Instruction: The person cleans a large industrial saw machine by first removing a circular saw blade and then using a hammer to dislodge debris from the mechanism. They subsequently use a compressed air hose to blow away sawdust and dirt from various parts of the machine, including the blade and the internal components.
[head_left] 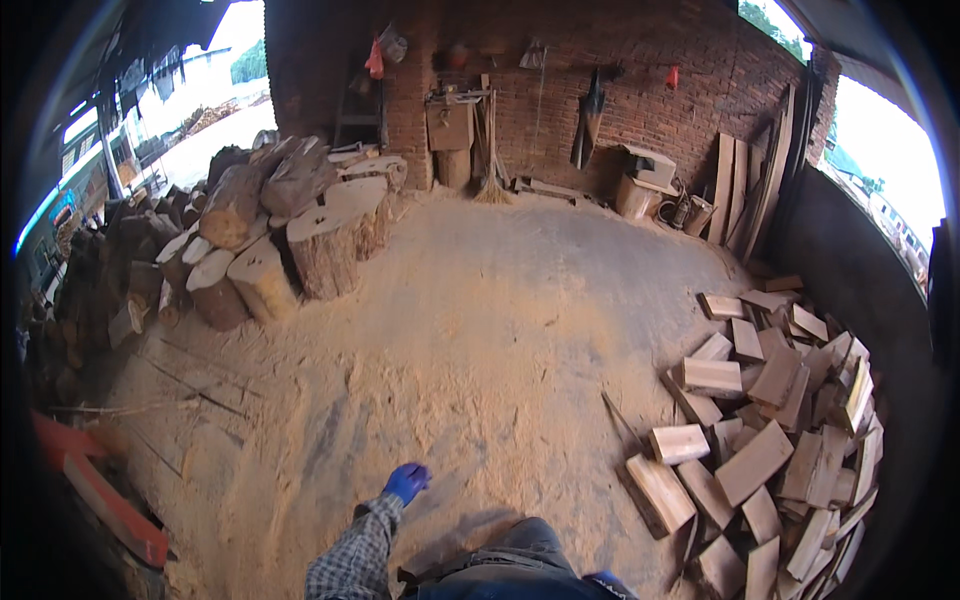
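A person's left hand (405,481), in a blue glove, hung out in front of the body at the end of a forearm in a checked grey shirt sleeve (352,555) that rose from the lower edge of the frame. The gloved fingers were curled loosely downward and gripped nothing; the hand was held above the sawdust-covered floor (480,330), touching no wood. The right hand (607,582) showed only as a sliver of blue glove at the bottom edge beside the dark trousers (510,565), and whether its fingers were open or closed could not be told.

To the person's right, nearest to that right hand, lay a loose heap of pale split timber blocks (770,450), tumbled flat and on edge against a low dark wall. To the left, an orange-red painted metal bar (105,495) slanted along the floor near the frame's rim.

Farther off on the left stood a stack of thick sawn log rounds with rough bark (290,225), some upright and some lying on top of others, well apart from the left hand. Beyond the open stretch of sawdust rose a red brick wall (620,80) with a straw broom (491,160) leaning against it, long planks (745,185) propped upright near the right corner, and a pale box-shaped machine (645,175) between them.
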### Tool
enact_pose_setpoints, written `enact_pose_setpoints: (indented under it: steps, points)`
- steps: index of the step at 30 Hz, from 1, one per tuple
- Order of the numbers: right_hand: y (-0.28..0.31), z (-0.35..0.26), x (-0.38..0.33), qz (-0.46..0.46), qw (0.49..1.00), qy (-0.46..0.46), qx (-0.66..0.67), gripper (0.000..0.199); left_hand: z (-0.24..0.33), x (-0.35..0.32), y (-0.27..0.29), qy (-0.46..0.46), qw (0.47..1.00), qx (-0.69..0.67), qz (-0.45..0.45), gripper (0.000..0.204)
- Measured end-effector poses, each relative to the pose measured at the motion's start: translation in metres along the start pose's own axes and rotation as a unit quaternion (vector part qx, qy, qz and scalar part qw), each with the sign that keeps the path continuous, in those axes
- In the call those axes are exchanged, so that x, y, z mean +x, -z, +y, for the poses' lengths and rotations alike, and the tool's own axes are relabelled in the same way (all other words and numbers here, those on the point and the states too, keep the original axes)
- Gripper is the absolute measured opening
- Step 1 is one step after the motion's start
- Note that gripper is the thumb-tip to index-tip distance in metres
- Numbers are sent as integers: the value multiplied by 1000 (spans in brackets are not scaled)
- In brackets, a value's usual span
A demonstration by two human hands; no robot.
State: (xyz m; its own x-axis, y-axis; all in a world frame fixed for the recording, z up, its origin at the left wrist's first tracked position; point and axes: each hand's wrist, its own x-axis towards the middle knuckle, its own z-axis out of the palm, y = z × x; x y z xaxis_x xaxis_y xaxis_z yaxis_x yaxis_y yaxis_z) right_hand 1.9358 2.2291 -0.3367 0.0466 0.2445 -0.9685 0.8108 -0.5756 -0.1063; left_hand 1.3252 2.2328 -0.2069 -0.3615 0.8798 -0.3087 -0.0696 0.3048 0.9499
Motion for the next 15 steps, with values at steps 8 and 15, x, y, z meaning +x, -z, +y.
enact_pose_setpoints:
  steps: [8,15]
  points:
    - [200,-240,94,44,998,18,41,37,101,298,-109,19,999,8,-27,44]
    - [450,-666,183,344,854,390,2,34,20,349,-32,298,946,124,24,20]
